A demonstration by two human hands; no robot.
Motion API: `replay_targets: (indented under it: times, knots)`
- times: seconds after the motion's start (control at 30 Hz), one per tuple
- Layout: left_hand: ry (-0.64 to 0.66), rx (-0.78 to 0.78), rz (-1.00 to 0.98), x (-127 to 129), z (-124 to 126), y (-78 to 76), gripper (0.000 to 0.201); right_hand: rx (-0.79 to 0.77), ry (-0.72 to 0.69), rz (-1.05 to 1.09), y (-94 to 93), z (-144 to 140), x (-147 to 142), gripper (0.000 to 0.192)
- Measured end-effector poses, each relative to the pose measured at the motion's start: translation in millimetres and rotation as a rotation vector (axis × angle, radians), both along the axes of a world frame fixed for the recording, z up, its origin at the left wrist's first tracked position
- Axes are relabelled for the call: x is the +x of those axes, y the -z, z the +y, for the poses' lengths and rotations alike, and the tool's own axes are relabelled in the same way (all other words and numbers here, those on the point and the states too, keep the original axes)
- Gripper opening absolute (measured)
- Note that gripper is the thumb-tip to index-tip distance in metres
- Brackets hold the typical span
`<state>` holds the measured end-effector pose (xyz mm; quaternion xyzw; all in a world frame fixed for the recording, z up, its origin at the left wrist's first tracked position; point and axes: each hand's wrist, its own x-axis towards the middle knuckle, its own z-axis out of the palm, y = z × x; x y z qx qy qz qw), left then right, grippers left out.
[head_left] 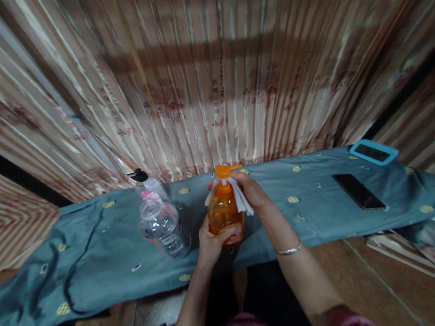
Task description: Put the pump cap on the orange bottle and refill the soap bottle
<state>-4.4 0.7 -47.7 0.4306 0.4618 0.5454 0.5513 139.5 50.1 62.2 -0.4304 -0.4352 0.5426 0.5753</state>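
My left hand (212, 239) is gripping the base of the orange pump bottle (224, 213), standing upright on the blue-clothed tabletop (92, 250). My right hand (251, 190) is closing around a white cloth (241, 197) at the bottle's neck. A clear bottle (163, 224) is standing just left; a phone (359, 191) is lying well right.

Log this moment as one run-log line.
left hand: grips orange pump bottle | right hand: white cloth at bottle neck | clear bottle beside
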Motion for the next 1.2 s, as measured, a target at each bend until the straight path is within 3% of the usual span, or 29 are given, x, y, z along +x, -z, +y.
replay_targets:
  times: [0.07,0.13,0.37,0.47,0.63,0.73,0.87,1.0,1.1,1.2]
  knots:
    - [-0.017,0.001,0.003,3,1,3.2,0.066,0.08,-0.088,-0.088,-8.5,-6,-3,0.066]
    - [-0.044,0.004,-0.013,6,2,7.4,0.069,0.17,-0.065,-0.195,-8.3,-19,-9,0.074]
    - [-0.1,0.098,0.019,11,-5,14.7,0.072,0.386,0.412,-0.526,26.8,-55,-39,0.059]
    - [-0.15,0.141,0.051,12,-8,15.3,0.066,0.41,0.522,-0.564,36.8,-58,-50,0.057]
    - [-0.12,0.05,-0.059,14,-2,18.3,0.068,0.431,0.473,-0.503,42.2,-52,-45,0.067]
    - [-0.122,0.044,-0.132,13,4,20.7,0.08,0.354,0.367,-0.384,56.2,-45,-37,0.072]
    - [-0.175,0.004,-0.143,6,6,23.4,0.082,0.097,0.273,-0.173,95.8,-44,-33,0.066]
    - [-0.126,0.024,-0.067,0,-3,19.9,0.08,-0.128,0.265,0.024,130.3,-52,-31,0.052]
    - [-0.107,0.028,-0.007,-2,-10,14.6,0.078,-0.233,0.283,0.169,135.8,-54,-24,0.046]
    - [-0.104,0.01,-0.023,-1,-15,9.7,0.078,-0.263,0.312,0.298,125.8,-46,-13,0.045]
